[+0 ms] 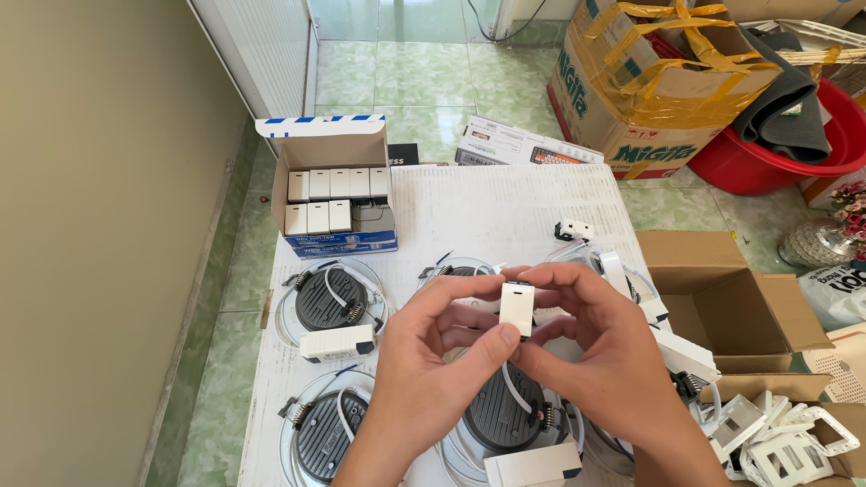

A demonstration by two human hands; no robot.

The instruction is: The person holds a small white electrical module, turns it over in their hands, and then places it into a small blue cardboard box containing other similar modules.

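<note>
Left hand (424, 361) and right hand (600, 347) pinch a small white switch module (517, 307) together, fingertips closed on it above round downlights (329, 302), one partly hidden. Beyond, an open white-and-blue carton (329, 194) with white modules. Farther right, a yellow-taped cardboard box (658, 77), cut off at the top; red tub (785, 167).

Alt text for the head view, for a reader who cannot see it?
Both hands, left hand and right hand, hold a small white module over a white table. Round downlights lie below, and an open box of white modules sits behind them.
</note>
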